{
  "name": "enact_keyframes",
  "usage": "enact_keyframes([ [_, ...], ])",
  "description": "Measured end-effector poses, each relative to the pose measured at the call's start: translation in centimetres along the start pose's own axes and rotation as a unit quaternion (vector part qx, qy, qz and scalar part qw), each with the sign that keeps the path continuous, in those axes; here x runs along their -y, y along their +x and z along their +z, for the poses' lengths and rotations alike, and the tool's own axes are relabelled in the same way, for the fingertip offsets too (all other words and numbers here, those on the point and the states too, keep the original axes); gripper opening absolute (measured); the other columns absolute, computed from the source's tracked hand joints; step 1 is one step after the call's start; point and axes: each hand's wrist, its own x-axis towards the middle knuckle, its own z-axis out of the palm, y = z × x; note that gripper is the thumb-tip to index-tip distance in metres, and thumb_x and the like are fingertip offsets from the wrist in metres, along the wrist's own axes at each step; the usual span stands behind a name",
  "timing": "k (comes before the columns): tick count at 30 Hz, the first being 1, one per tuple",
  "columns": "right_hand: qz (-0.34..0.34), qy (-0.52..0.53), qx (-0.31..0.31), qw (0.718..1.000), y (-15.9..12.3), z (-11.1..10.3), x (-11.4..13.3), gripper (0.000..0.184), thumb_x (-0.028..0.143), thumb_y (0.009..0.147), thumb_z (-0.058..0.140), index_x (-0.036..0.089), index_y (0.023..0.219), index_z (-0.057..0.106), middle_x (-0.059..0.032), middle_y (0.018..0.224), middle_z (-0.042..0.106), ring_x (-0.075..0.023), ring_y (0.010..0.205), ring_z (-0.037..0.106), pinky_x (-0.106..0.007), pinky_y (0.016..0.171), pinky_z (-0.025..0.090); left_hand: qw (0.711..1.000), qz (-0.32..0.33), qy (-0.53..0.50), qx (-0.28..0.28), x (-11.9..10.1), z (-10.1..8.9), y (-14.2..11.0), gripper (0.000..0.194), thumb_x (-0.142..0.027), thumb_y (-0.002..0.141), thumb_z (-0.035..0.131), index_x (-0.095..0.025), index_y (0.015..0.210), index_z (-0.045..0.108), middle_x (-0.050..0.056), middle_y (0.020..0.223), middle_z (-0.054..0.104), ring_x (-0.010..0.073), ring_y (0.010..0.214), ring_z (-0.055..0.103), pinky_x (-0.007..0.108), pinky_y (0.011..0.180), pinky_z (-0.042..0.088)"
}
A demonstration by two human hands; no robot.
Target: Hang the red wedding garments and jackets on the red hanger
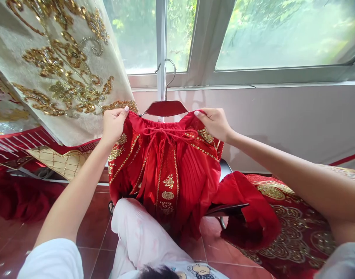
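Note:
A red pleated skirt (191, 166) with gold embroidery and beaded trim hangs from a hanger (166, 108) with a red middle piece and a metal hook. At its gathered waist a thin red drawstring (162, 131) is tied in a bow. My left hand (115, 122) pinches the waistband's left end, thumb on top. On the opposite end my right hand (213, 123) grips the fabric in the same way, so the waist is spread between both hands. The skirt's lower part drapes down in front of my legs.
Cream cloth with gold sequins (72, 66) hangs at the left. Behind the hanger stand a thin metal pole (161, 46) and a window (282, 35). Red and gold fabric (293, 228) lies at the lower right, beside a red tiled floor (90, 228).

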Motion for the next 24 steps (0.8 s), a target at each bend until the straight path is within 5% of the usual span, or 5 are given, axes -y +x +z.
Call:
enact_keyframes([
  [3,-0.02,-0.02,-0.1,0.995,-0.2,0.2,-1.6,0.05,0.056,0.092,0.039,0.016,0.076,0.065,-0.0018,0.062,0.053,-0.0141,0.061,0.049,-0.027,0.062,0.041,0.995,0.054,0.036,-0.073,0.2,1.1,-2.0,0.053,-0.05,0.086,0.056,-0.021,0.047,0.036,-0.003,0.045,0.034,0.0116,0.048,0.037,0.027,0.049,0.029],
  [6,-0.076,-0.05,-0.097,0.991,-0.2,0.5,-3.5,0.047,0.05,0.095,0.036,0.017,0.098,0.068,-0.0078,0.088,0.069,-0.0188,0.08,0.062,-0.031,0.079,0.046,0.985,0.106,0.085,-0.108,0.4,2.0,-4.0,0.039,-0.049,0.09,0.049,-0.02,0.065,0.059,0.002,0.067,0.062,0.0164,0.07,0.059,0.027,0.069,0.044],
  [10,-0.127,-0.079,-0.031,0.988,-0.1,0.7,-3.9,0.05,0.05,0.094,0.034,0.016,0.113,0.065,-0.0118,0.11,0.068,-0.0218,0.099,0.063,-0.033,0.091,0.045,0.979,0.12,0.159,-0.039,0.2,1.6,-4.0,0.029,-0.044,0.086,0.055,-0.021,0.099,0.069,0.004,0.099,0.07,0.0206,0.094,0.063,0.029,0.087,0.044],
  [17,-0.072,-0.116,0.064,0.989,1.1,-0.2,-2.4,0.049,0.049,0.09,0.042,0.013,0.112,0.066,-0.0104,0.098,0.07,-0.0227,0.086,0.063,-0.034,0.081,0.046,0.963,0.08,0.22,0.135,0.5,-1.0,-0.7,0.04,-0.049,0.088,0.047,-0.019,0.063,0.06,-0.001,0.051,0.047,0.016,0.055,0.045,0.028,0.06,0.035],
  [24,-0.138,-0.288,0.006,0.948,-1.8,0.8,1.9,0.04,0.048,0.091,0.045,0.019,0.106,0.067,-0.0134,0.102,0.068,-0.0294,0.101,0.058,-0.041,0.084,0.042,0.951,0.178,0.228,-0.109,-2.0,1.4,-7.7,0.021,-0.038,0.089,0.047,-0.021,0.084,0.059,0.007,0.089,0.062,0.0228,0.091,0.056,0.037,0.088,0.041],
])
